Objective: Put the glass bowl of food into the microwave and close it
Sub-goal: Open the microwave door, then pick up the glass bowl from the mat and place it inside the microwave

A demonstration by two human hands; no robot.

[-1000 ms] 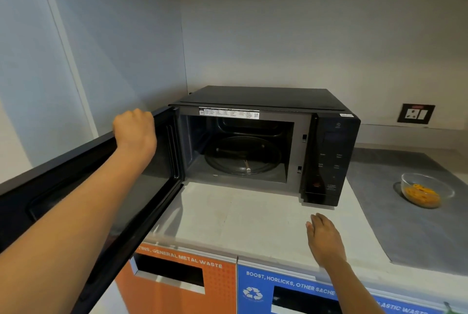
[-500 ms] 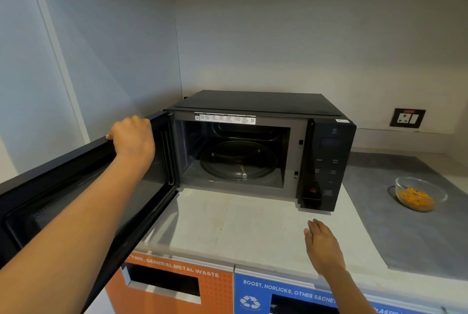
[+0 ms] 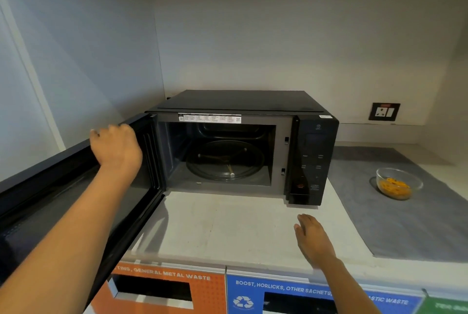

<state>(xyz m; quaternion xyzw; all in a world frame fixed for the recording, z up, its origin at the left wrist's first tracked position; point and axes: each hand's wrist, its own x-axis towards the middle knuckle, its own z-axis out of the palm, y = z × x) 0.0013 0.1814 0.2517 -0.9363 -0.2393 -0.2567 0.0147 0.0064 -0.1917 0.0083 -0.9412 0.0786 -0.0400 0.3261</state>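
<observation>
The black microwave (image 3: pixel 243 102) stands in the corner of the counter with its door (image 3: pixel 45 194) swung wide open to the left. Its cavity holds only the glass turntable (image 3: pixel 225 161). My left hand (image 3: pixel 115 148) is at the top edge of the door near the hinge, blurred, with the fingers loosened and spread. My right hand (image 3: pixel 312 237) hovers flat and open over the white counter in front of the control panel, holding nothing. The glass bowl (image 3: pixel 398 183) with orange food sits on a grey mat to the right of the microwave, well away from both hands.
The grey mat (image 3: pixel 417 232) covers the right part of the counter (image 3: pixel 222 227). A wall socket (image 3: pixel 384 111) is behind it. Below the counter's front edge are an orange waste bin front (image 3: pixel 162 288) and a blue one (image 3: pixel 278 296). Walls close in on the left and at the back.
My left hand has gone from a closed grip on the door's top edge to a looser, spread hand. The right hand has barely moved. The bowl has stayed put.
</observation>
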